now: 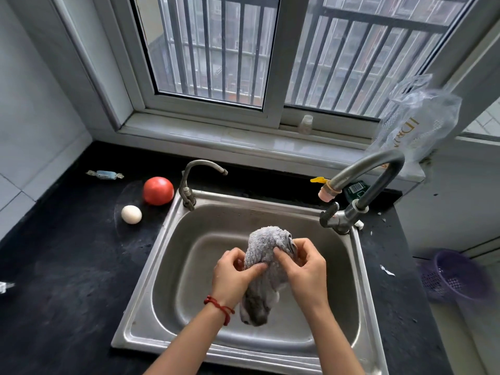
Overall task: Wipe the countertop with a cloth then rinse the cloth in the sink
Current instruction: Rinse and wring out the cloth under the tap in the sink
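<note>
A grey cloth (266, 247) hangs bunched over the steel sink (151, 288). My left hand (232, 274) pinches its left side with thumb and fingers. Around the cloth's right side curl the fingers of my right hand (305, 269). The cloth's lower end (255, 307) droops between my wrists above the basin floor. A large tap (362, 171) arches over the sink's back right corner; no water is seen running from it. The black countertop (67, 266) surrounds the sink.
A small tap (194, 180) stands at the sink's back left corner. A tomato (158, 190), an egg (131, 214) and a wrapped sweet (105, 174) lie on the counter to the left. A purple basket (454, 277) sits right; a plastic bag (416, 117) hangs above.
</note>
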